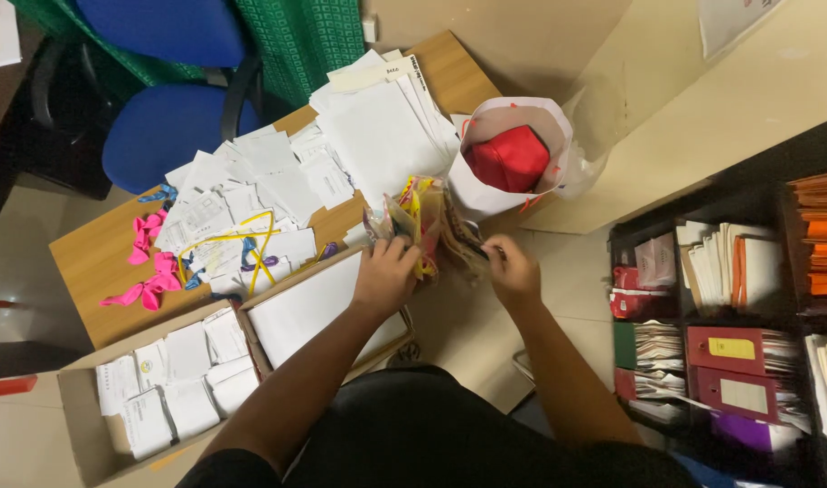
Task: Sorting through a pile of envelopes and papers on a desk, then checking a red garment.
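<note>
Left hand (384,274) — under plastic packets (420,217)

2 hands (386,276), 1 chair (174,81), 1 bag (485,185)

Blue chair (174,86) — wooden desk (93,262), pale floor (16,226)
</note>
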